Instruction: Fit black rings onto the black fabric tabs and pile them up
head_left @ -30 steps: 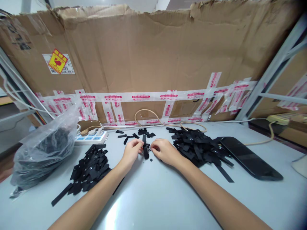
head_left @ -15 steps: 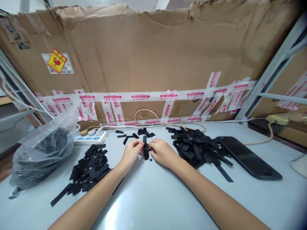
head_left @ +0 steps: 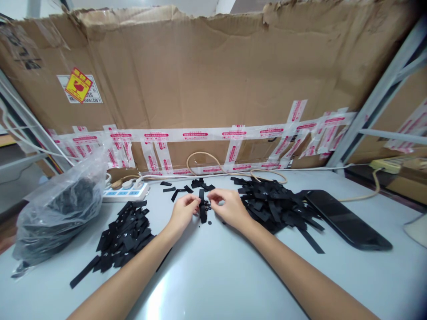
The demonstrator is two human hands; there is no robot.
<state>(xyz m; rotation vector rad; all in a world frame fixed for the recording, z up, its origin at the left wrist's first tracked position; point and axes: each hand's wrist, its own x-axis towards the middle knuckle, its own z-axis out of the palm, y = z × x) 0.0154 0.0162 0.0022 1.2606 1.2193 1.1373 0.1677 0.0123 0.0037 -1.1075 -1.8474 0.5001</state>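
Observation:
A black fabric strip (head_left: 203,215) lies upright in view at the middle of the table, and my left hand (head_left: 184,211) pinches its left edge between thumb and fingers. Just right of the strip is a cluster of small black round pieces (head_left: 207,205), too small to name surely. My right hand (head_left: 230,208) hovers beside them, thumb and index finger apart, with nothing visible between them. One loose black disc (head_left: 209,222) rests below the cluster. Behind the hands are scattered short black strips (head_left: 199,182).
Heaps of black strips lie at left (head_left: 128,235) and right (head_left: 270,202). A plastic bag (head_left: 63,209) of dark pieces and a power strip (head_left: 126,193) stand left. A black phone-like slab (head_left: 348,218) lies right. A large cardboard box (head_left: 207,80) walls off the back.
My right hand has moved slightly up and away from the strip, and its thumb and index finger have spread, uncovering the small round pieces. My left hand has stayed on the strip.

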